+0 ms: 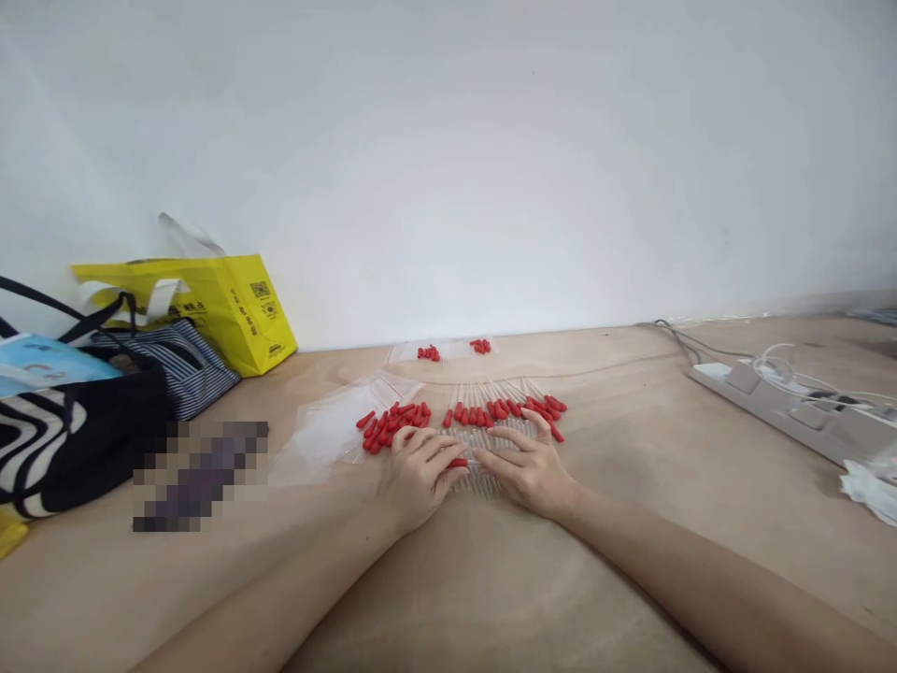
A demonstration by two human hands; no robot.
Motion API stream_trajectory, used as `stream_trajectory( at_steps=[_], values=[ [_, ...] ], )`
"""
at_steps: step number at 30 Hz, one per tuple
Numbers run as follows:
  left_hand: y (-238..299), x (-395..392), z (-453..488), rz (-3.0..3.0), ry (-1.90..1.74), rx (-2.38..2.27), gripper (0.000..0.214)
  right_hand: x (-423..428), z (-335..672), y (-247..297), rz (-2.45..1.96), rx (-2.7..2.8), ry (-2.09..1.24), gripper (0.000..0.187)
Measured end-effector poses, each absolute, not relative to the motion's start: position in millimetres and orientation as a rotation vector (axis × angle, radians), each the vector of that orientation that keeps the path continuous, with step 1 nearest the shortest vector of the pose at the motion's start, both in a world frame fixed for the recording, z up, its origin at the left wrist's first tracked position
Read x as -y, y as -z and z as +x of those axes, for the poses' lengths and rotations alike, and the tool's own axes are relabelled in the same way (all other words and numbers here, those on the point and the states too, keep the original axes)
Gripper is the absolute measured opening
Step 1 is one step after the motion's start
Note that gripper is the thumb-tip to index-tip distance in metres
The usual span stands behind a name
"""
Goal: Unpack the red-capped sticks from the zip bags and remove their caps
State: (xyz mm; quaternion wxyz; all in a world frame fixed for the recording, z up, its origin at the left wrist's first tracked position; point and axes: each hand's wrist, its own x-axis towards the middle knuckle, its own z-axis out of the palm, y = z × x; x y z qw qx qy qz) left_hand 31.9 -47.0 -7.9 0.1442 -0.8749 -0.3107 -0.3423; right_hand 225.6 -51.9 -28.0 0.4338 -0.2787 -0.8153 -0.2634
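Observation:
A red rubber dropper bulb (457,463) is pinched in the fingers of my left hand (420,474), near the middle of the table. Close beside it, my right hand (529,465) has its thumb and fingers drawn together on what looks like a clear glass tube, mostly hidden by the fingers. Under and between both hands lies a row of clear glass tubes (483,484). Just beyond them, droppers with red bulbs (499,409) are laid out with their thin tubes pointing away. A pile of loose red bulbs (378,432) sits left of these, by my left hand.
Clear plastic bags (319,435) lie left of the bulbs, and another bag with red-bulbed droppers (426,354) lies near the wall. A yellow bag (259,322), a striped pouch (200,374) and a black bag (119,421) stand left. Right is a power strip (763,411) with cables.

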Motion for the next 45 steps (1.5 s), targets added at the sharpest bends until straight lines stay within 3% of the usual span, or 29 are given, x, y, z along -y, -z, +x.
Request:
stream_trajectory(
  at_steps=[10, 18, 25, 33, 38, 45],
  values=[
    [8, 45, 30, -2.510, 0.941, 0.783, 0.018, 48, 226, 34, -0.679, 2.109, 0.664, 0.025],
    [10, 47, 22, -2.540, 0.889, 0.803, 0.015, 51, 229, 36, -0.687, 2.145, 0.646, 0.022],
    [4, 43, -15, -2.406, 0.861, 1.075, 0.018, 50, 251, 30, -0.946, 2.007, 0.613, 0.016],
    [14, 12, -35, -2.277, 1.201, 1.490, 0.030, 47, 241, 38, -1.183, 2.065, 0.350, 0.041],
    [11, -3, -50, -2.165, 1.191, 1.655, 0.031, 47, 234, 42, -1.148, 2.105, 0.215, 0.041],
    [10, -10, -50, -2.058, 1.111, 1.776, 0.017, 47, 224, 43, -1.131, 2.106, 0.168, 0.035]
  ],
)
